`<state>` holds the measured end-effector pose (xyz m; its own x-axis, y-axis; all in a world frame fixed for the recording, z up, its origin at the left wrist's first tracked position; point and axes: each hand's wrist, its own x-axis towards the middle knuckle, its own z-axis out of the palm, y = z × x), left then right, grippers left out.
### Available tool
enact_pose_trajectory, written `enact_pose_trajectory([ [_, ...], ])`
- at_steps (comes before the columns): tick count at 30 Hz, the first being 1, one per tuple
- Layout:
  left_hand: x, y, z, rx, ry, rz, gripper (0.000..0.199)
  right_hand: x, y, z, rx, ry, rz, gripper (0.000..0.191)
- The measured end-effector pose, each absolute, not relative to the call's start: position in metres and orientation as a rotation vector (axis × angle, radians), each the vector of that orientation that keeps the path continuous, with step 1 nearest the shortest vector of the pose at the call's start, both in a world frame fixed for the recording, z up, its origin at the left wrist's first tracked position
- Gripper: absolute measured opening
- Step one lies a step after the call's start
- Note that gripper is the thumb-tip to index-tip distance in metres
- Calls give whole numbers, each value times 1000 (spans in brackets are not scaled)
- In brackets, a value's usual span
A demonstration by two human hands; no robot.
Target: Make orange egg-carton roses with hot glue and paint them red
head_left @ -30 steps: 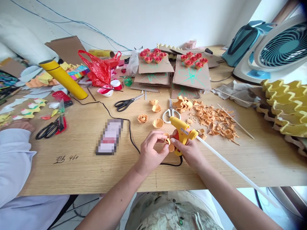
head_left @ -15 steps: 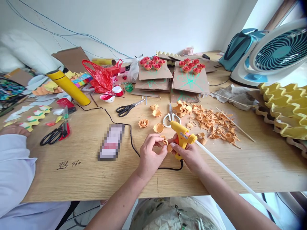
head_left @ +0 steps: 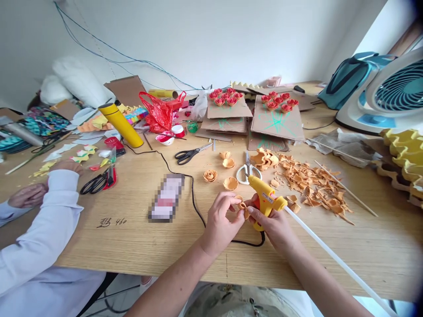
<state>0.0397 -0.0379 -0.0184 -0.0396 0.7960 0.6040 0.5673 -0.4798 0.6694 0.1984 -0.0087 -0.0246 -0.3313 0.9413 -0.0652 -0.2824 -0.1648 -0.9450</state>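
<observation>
My left hand (head_left: 224, 220) pinches a small orange egg-carton petal piece (head_left: 242, 206) between thumb and fingers. My right hand (head_left: 272, 224) is wrapped around a yellow hot glue gun (head_left: 264, 196), and its thumb and fingertip also touch the petal piece. A long white glue stick (head_left: 330, 251) sticks out of the gun's back. Just beyond my hands lie a rolled orange flower (head_left: 210, 175), an orange petal cup (head_left: 230, 183) and another cup (head_left: 228, 163). White-handled scissors (head_left: 248, 169) rest behind the gun's nozzle.
Orange scraps (head_left: 317, 180) and a wooden stick (head_left: 346, 188) lie at right. Red flowers stand on cardboard (head_left: 277, 123) at the back. A phone (head_left: 167, 198), black scissors (head_left: 191, 154) and a black cord (head_left: 194, 202) lie left. A co-worker's sleeve (head_left: 62, 211) rests at far left.
The view has turned left, so everything sits further right in the picture and more of the co-worker shows. Both my hands keep their hold on the petal piece and glue gun.
</observation>
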Motion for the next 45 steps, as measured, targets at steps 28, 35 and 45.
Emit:
enact_pose_trajectory([
  [28, 38, -37, -14, 2038, 1460, 1470, 22, 200, -12, -18, -957, -1158, 1622, 39],
  [35, 37, -36, -16, 2038, 1434, 1480, 22, 199, -11, -20, -958, -1164, 1604, 39],
  [45, 37, -35, -19, 2061, 1413, 1492, 23, 197, -11, -17, -944, -1152, 1604, 40],
])
